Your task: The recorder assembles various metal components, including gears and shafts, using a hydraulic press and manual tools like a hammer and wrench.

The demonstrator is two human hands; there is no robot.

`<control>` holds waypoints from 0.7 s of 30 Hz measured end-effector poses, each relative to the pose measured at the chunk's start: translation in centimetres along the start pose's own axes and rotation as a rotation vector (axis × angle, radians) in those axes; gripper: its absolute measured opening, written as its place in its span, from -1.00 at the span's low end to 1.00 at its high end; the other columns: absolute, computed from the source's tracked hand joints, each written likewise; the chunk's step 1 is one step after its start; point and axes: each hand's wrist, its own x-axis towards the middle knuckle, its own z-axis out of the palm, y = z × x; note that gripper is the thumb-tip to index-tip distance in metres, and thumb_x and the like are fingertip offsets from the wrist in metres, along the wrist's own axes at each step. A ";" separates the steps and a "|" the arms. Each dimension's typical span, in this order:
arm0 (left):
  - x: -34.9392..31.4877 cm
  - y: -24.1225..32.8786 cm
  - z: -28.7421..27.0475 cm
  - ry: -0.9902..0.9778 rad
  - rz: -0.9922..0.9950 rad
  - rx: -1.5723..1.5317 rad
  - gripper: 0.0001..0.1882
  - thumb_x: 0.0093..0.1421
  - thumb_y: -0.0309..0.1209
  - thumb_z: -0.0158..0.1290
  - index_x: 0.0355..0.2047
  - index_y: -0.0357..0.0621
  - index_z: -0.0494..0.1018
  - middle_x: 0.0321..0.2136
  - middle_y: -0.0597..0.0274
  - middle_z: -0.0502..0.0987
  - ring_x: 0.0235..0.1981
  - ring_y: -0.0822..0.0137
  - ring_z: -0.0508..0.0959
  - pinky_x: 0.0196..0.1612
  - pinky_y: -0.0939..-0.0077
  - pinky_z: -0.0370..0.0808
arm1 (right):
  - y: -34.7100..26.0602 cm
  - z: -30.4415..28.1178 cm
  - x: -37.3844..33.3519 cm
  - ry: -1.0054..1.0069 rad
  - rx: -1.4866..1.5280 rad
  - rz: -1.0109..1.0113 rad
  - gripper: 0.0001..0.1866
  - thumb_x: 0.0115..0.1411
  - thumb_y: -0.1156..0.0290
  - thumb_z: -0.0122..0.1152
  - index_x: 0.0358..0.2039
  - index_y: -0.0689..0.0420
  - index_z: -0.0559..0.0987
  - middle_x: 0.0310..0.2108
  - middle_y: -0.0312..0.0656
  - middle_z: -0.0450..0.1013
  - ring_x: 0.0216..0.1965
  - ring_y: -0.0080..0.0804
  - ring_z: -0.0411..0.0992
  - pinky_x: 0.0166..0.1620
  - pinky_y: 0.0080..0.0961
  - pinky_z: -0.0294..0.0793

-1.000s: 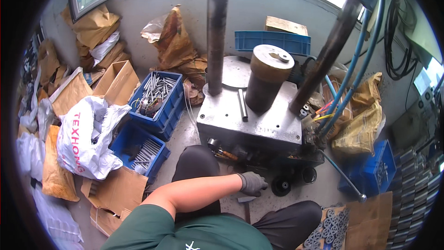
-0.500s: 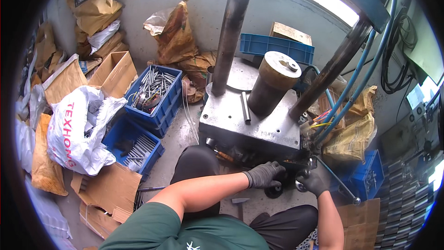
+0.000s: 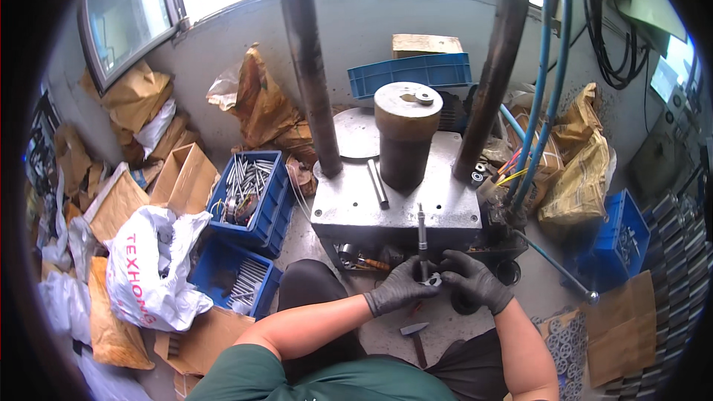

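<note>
My left hand [image 3: 401,287], in a dark grey glove, is closed around the lower part of a slim metal shaft [image 3: 422,234]. The shaft stands nearly upright in front of the press. At its lower end a small ring-shaped metal piece [image 3: 431,280] shows by the fingertips. Close by on the right, my gloved right hand [image 3: 475,280] has its fingers curved and apart, the thumb side next to the ring piece. Whether it touches the piece is hard to tell. Below the hands a hammer [image 3: 418,341] lies on the floor between my legs.
Ahead stands the press bed [image 3: 342,204] with a thick cylinder [image 3: 405,137] and a loose metal tube [image 3: 378,184] on it. Blue crates [image 3: 256,215] of rods are at left, beside a white sack [image 3: 152,267]. A ball-ended lever [image 3: 557,266] and flat ring plates [image 3: 566,353] are at right.
My hands have come together, and the left now grips the upright shaft. The right has left the shiny round part by the lever. The view has shifted, showing more window.
</note>
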 end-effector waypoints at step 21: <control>18.5 22.6 -20.7 0.527 0.591 0.146 -0.88 0.44 -0.46 0.03 -0.08 -0.20 0.43 -0.27 0.24 0.52 -0.24 0.36 0.53 -0.10 0.47 0.55 | 3.8 -3.8 -1.1 -0.131 -0.818 0.008 -0.37 0.26 -0.13 0.19 0.19 0.04 0.54 0.04 0.13 0.52 0.13 0.09 0.48 0.21 -0.11 0.44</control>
